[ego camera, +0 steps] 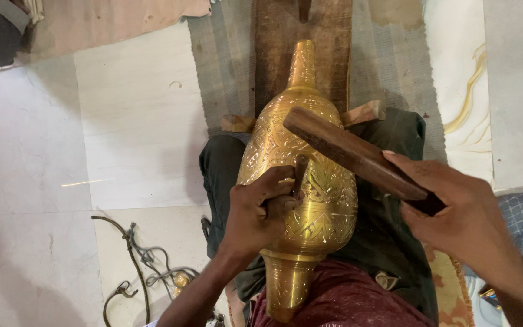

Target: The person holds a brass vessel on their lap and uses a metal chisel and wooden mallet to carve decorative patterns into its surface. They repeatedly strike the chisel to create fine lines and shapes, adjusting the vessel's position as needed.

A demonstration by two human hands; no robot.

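A wooden plank (302, 45) lies on a grey mat (222, 66) over a pale tiled floor (62, 169), with loose cords (143, 263) at lower left. An engraved brass vase (307, 181) lies across the person's lap, its neck pointing away onto the plank. The left hand (261, 212) is closed around what seems a small chisel (299, 175) pressed against the vase. The right hand (455, 212) grips a wooden mallet (349, 151) raised above it.

Vase (310, 181): lies on our lap, neck on the plank (273, 48) ahead.
Chisel (301, 172): in our left hand (258, 215), on the vase.
Wooden bar (352, 151): in our right hand (455, 209), above the vase.
Cord (140, 266): on the floor, left.
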